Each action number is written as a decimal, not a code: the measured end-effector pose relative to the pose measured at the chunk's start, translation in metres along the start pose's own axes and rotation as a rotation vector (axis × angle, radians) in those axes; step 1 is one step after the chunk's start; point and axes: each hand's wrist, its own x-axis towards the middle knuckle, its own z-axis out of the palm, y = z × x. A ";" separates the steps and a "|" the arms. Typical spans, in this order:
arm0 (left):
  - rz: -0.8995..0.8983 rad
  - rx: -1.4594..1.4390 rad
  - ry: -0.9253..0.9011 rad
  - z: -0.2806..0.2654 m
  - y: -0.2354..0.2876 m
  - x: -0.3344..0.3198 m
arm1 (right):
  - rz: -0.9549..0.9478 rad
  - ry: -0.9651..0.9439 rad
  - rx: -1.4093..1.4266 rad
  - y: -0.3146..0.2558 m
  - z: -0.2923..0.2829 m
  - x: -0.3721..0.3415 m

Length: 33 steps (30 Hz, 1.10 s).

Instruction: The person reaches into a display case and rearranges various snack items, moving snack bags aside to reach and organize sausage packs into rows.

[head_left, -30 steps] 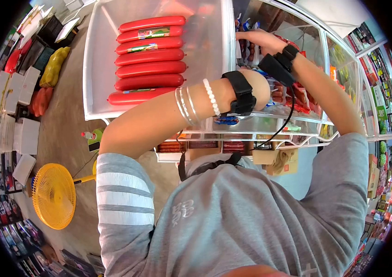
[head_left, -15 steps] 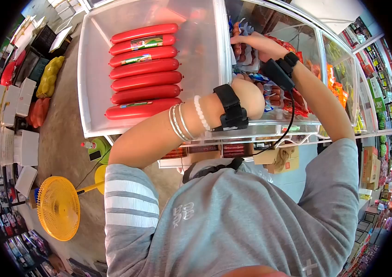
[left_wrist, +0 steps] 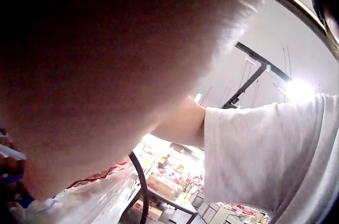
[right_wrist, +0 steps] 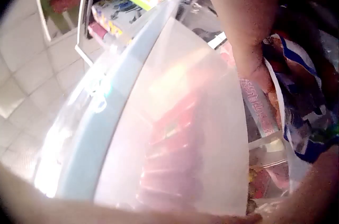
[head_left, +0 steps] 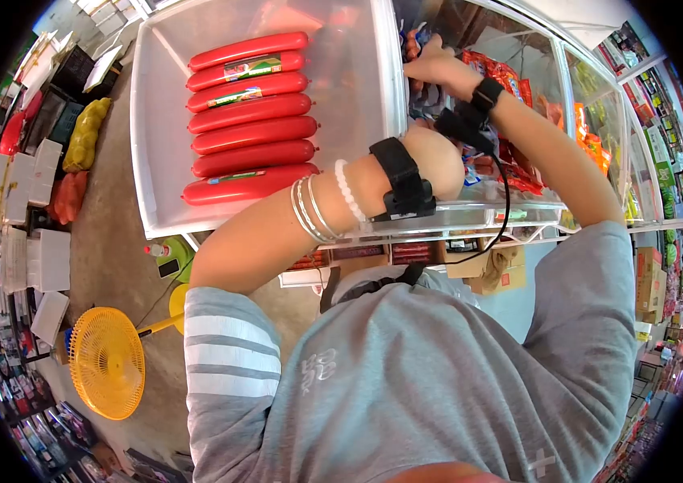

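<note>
Your right hand (head_left: 444, 72) reaches among the blue-and-white sausage packs (right_wrist: 307, 97) in the glass case, thumb and forefinger spread; the right wrist view shows a digit against one pack's edge, but you cannot tell whether it grips. Your left hand (head_left: 436, 165) is bent over beside them, fingers hidden, so its hold can't be told.
</note>
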 end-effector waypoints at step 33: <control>-0.017 -0.002 0.064 -0.009 0.001 -0.010 | -0.109 -0.532 0.727 0.025 -0.075 -0.009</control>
